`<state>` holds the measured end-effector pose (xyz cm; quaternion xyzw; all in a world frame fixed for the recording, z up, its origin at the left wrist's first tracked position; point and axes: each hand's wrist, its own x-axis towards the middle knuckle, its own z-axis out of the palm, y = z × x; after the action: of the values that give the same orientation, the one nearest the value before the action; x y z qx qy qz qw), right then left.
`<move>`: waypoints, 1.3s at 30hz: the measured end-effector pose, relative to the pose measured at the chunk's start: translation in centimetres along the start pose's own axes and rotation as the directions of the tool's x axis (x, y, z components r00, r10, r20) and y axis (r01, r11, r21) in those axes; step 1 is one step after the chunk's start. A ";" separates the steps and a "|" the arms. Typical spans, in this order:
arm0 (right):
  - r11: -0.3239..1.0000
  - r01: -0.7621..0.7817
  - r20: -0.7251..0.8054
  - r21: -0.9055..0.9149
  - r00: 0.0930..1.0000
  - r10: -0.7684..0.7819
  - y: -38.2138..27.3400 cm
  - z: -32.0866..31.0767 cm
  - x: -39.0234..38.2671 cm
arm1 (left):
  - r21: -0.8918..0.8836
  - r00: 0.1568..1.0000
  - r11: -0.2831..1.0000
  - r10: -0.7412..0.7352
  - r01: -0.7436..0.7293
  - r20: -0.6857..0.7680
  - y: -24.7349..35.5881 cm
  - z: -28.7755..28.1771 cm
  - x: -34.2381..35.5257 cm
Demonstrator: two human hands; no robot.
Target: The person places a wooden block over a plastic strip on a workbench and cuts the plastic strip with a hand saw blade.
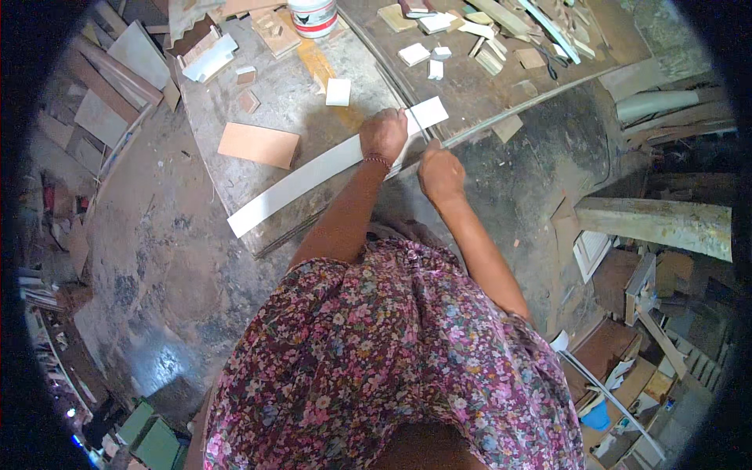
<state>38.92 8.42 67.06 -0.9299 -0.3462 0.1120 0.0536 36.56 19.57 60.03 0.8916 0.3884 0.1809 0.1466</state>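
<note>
A long white strip of board lies slantwise across the near edge of the worktable. My left hand is closed over the strip toward its right end, pressing it to the table. My right hand is closed in a fist just beyond the table edge, to the right of my left. From it a thin, narrow blade runs up and leftward across the strip near its right end. The handle is hidden inside my fist. A peach-coloured rectangular board and a small white block lie left of my hands.
A white bucket stands at the table's far side. On the right tabletop are wood offcuts, small white pieces and dark-handled pliers or scissors. Boards lean at left; a wooden beam and scrap lie at right.
</note>
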 end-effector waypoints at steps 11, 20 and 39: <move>0.992 0.014 0.080 0.125 0.997 -0.024 0.5 -0.3 -0.1 | 0.032 0.999 0.999 -0.029 0.030 -0.034 0.2 0.1 -0.4; 0.978 0.051 0.064 0.202 0.996 -0.066 0.2 -0.5 2.0 | 0.107 0.994 0.992 0.081 -0.073 -0.071 0.2 0.4 -0.1; 0.998 0.023 0.059 0.064 0.998 -0.027 1.0 1.1 -0.1 | 0.059 0.999 0.998 -0.026 0.024 0.026 0.5 -0.3 -0.1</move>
<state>39.23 7.65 65.86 -0.9195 -0.3557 0.1502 0.0740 36.71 19.20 60.46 0.8929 0.4028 0.1558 0.1277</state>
